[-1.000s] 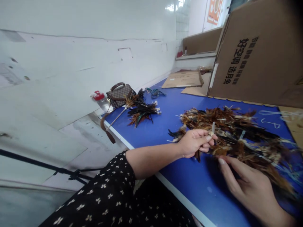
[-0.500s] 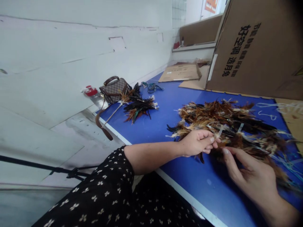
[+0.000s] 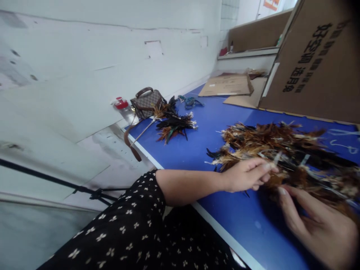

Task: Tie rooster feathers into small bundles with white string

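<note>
Across the right of the blue table lie brown and black feather bunches [image 3: 272, 137] with pale tied ends. My left hand [image 3: 250, 174] reaches in over their near edge, its thumb and fingers pinched on the pale end of a small brown feather bunch [image 3: 274, 182]. Close by on the right, my right hand [image 3: 317, 221] has thumb and index finger brought together at the loose end of the same feathers. What lies between those right fingertips is blurred. Thin white strips [image 3: 304, 160] stick up among the feathers behind my hands.
A smaller pile of dark feathers [image 3: 176, 123] lies farther left, beside a brown patterned handbag [image 3: 147, 103] and a red-capped bottle [image 3: 126, 111]. Blue-green cords [image 3: 191, 101] and flat cardboard [image 3: 226, 85] are at the back. A big carton [image 3: 315, 63] stands at the right.
The view has swung slightly left, so the table's things appear farther right. Both hands stay close together at the feathers, my right hand slightly lower in view.
</note>
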A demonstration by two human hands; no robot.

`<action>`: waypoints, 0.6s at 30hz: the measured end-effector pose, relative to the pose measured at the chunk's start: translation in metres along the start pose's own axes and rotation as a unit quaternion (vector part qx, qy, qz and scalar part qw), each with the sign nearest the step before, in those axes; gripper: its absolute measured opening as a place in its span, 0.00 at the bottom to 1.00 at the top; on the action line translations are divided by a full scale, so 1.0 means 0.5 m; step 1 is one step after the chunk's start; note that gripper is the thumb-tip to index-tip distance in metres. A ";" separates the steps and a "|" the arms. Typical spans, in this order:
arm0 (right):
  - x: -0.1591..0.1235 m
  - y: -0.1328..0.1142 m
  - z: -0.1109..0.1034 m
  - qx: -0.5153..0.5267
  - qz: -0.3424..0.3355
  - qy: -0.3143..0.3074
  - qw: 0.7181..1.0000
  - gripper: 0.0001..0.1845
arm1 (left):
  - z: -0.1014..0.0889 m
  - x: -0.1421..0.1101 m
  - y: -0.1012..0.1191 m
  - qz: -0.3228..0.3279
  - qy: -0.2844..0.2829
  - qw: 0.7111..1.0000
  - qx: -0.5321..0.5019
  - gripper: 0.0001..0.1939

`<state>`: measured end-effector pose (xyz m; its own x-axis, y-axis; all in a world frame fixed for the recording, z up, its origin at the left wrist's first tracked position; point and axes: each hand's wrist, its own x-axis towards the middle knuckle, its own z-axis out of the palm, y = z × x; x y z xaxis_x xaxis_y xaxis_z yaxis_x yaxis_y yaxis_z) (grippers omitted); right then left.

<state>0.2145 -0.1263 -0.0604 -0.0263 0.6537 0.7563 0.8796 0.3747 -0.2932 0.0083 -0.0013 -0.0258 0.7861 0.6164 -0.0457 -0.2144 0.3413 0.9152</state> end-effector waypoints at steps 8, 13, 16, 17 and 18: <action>0.046 -0.029 -0.013 -0.056 -0.087 0.038 0.994 0.15 | -0.035 0.021 -0.001 0.070 0.004 0.992 -0.102 0.21; 0.042 -0.031 -0.012 -0.085 -0.072 0.058 0.992 0.16 | -0.034 0.027 -0.001 0.031 -0.013 0.990 -0.140 0.26; 0.035 -0.034 -0.011 -0.069 -0.042 0.054 0.995 0.13 | -0.029 0.022 0.009 0.035 -0.006 0.989 -0.142 0.28; 0.032 -0.035 -0.010 -0.048 -0.017 0.042 0.998 0.14 | -0.028 0.020 0.013 0.031 -0.003 0.991 -0.133 0.28; 0.029 -0.036 -0.009 -0.020 0.014 0.022 0.999 0.16 | -0.027 0.018 0.015 0.023 -0.002 0.992 -0.123 0.29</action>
<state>0.2003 -0.1266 -0.0414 0.0187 0.6332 0.7738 0.8983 0.3291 -0.2910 0.0057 0.0166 -0.0246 0.7744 0.6326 -0.0043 -0.3850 0.4766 0.7903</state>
